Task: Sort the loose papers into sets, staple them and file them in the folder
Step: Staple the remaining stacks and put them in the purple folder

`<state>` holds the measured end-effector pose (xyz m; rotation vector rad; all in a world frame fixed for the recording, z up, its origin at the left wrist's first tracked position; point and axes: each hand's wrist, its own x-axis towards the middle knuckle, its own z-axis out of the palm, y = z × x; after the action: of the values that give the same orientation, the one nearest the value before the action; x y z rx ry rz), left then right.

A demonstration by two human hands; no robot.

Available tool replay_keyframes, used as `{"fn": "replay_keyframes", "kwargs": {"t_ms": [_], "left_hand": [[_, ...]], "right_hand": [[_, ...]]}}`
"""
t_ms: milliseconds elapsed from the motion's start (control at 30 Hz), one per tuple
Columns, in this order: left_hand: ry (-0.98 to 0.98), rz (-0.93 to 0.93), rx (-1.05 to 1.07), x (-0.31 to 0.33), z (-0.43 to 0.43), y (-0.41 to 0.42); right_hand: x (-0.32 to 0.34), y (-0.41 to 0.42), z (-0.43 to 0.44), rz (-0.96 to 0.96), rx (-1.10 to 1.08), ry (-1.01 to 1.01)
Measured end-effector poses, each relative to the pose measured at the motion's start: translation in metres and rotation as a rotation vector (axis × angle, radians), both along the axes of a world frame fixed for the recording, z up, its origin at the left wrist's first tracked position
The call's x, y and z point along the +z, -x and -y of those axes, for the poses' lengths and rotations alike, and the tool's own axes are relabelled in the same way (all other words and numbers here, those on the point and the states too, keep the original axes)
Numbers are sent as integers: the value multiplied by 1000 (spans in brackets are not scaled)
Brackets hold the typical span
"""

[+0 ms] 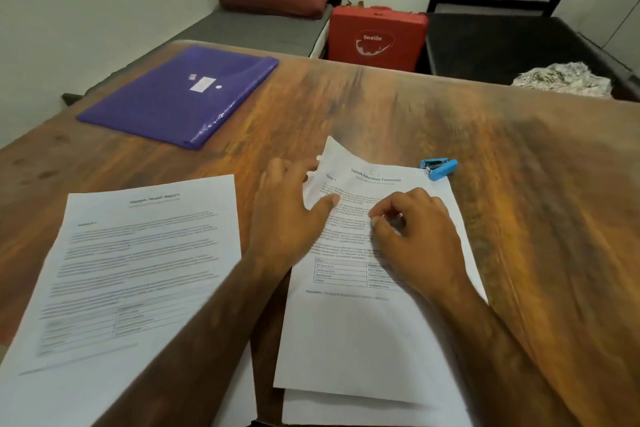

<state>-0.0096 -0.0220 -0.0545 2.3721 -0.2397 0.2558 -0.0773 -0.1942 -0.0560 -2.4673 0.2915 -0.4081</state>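
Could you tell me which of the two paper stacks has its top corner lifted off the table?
The Sample Education Transcript stack, beside the blue stapler: the left hand holds its top-left corner up. The Sample Health Report stack lies flat.

A brown wooden table (381, 107) carries a purple folder (180, 97) at far left, one stack of printed sheets (138, 270) at near left, a second stack (363, 340) near centre, its far corner curled up, and a blue stapler (439, 168) at that stack's far right corner.
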Motion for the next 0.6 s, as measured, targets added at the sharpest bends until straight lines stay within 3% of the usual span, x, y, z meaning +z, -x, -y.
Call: {"fn": "replay_keyframes", "kwargs": {"t_ms": [167, 367, 600], "left_hand": [[403, -182, -46, 7, -9, 2], [731, -203, -87, 19, -18, 6], [924, -284, -77, 28, -27, 4]], "right_hand": [[-2, 2, 4, 87, 12, -87], [6, 5, 33, 362, -159, -167], [13, 3, 31, 315, -221, -679]]}}
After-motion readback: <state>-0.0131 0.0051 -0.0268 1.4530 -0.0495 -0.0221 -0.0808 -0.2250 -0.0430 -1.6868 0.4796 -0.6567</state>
